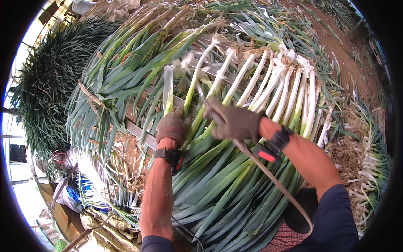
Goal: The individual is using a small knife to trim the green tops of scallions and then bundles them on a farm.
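Observation:
My left hand (173, 127), in a brownish work glove, is closed around a leek (168, 90) whose pale stalk points away from me. Ahead of it, some whitish leaf skin near the stalks is smeared by motion. My gloved right hand (236, 121) grips a hose nozzle (203, 94), its thin tip angled toward the leeks left of it. From that hand a tan hose (273, 178) runs down to the lower right. Under and beyond both hands lies a row of leeks with white stalks (247, 80), roots pointing away and green leaves (222, 180) toward me.
Uncleaned leeks (138, 63) lie across wooden slats at the upper left. Behind them rises a dark green leek heap (58, 80). Root and skin scraps (350, 168) cover the right side, beside more white-stalked leeks (371, 172). Plastic wrapping (90, 178) lies at lower left.

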Available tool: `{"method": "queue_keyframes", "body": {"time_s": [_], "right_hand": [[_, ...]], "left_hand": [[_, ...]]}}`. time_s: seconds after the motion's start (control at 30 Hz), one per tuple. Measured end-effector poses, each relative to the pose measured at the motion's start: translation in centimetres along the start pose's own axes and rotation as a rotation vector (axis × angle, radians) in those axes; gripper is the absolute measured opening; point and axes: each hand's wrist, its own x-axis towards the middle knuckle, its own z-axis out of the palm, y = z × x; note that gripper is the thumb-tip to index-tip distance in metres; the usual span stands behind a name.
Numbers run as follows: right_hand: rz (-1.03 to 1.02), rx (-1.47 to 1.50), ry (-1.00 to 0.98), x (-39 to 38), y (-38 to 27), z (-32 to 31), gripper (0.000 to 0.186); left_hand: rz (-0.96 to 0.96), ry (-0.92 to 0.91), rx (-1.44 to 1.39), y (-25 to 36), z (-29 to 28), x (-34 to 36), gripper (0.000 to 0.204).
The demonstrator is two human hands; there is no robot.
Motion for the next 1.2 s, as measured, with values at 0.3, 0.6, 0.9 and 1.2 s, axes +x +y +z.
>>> {"method": "queue_keyframes", "body": {"time_s": [0.3,0.6,0.9,1.2], "right_hand": [[0.101,-0.210,0.041,-5.2,0.3,-0.5,0.105],[-0.018,-0.124,0.196,-8.1,1.7,0.0,0.102],[-0.082,-0.130,0.132,-8.2,1.1,1.2,0.108],[-0.012,-0.048,0.081,-8.0,0.4,1.8,0.104]], "left_hand": [[0.177,-0.270,-0.184,1.8,-0.9,-3.6,0.033],[0.080,0.744,0.394,-6.4,-5.1,10.3,0.034],[0.229,0.297,0.469,-7.3,-5.2,3.9,0.011],[-0.060,-0.268,0.124,-7.1,-9.7,-7.9,0.052]]}}
